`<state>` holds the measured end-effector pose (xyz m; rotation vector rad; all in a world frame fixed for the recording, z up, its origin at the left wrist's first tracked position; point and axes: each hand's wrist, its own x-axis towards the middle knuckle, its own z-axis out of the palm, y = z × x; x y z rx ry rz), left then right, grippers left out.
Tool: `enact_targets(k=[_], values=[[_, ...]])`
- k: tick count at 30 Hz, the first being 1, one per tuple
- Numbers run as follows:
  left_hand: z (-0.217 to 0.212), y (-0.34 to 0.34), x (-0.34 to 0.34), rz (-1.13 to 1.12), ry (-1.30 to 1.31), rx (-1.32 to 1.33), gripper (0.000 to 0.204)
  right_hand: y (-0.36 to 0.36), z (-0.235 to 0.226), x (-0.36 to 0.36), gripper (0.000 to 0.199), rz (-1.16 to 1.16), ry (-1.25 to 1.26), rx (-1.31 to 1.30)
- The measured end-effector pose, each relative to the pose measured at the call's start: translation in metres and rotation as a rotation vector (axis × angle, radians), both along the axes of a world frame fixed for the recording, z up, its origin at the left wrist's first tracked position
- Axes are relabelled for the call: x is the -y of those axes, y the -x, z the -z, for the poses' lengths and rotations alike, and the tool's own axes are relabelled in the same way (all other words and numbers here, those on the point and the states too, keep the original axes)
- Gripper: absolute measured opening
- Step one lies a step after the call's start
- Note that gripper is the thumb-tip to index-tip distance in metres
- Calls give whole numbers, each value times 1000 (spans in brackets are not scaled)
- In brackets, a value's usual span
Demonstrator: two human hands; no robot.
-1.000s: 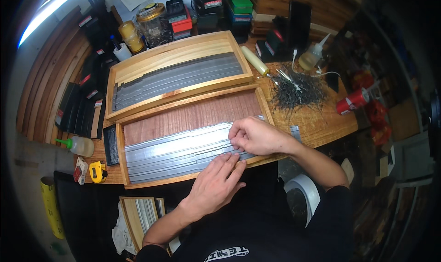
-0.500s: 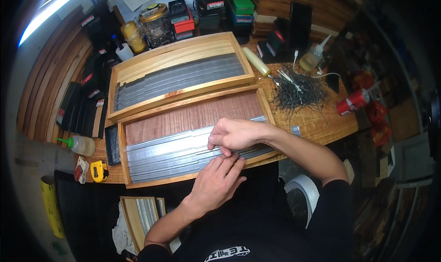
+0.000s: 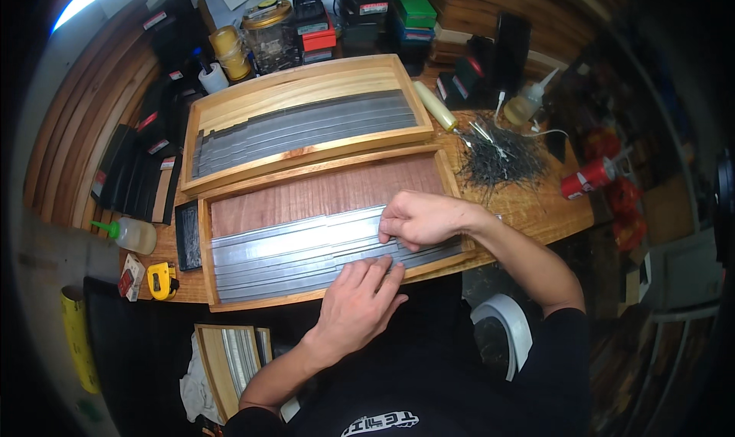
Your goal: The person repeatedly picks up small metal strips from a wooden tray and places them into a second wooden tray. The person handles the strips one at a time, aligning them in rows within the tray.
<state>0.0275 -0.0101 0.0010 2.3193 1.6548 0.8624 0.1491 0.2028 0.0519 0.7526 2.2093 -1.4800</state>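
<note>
While the left hand (image 3: pixel 357 305) rests loosely open on flat metal strips (image 3: pixel 283 247), right hand (image 3: pixel 425 219) curled, grip hidden

wooden bench (image 3: pixel 547 213) — two trays (image 3: pixel 205 249), dark scrap pile (image 3: pixel 505 163), tape measure (image 3: pixel 161 281)

1 head-worn fisheye camera looks down over the nearby workbench (image 3: pixel 536 213).
</note>
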Motion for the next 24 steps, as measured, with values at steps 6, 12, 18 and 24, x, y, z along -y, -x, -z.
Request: enact_targets(k=[6,12,18,24], values=[[-5,16,8,62,-27,91,53,58,6,28,31,-46,186,-65],[-22,95,47,-189,-167,100,31,139,-30,23,29,-51,157,-312],[-34,207,22,-617,-217,-183,47,270,-15,-24,27,-27,-642,-506],[-29,242,-9,-660,-102,-393,58,350,31,-31,36,-63,-898,-557]])
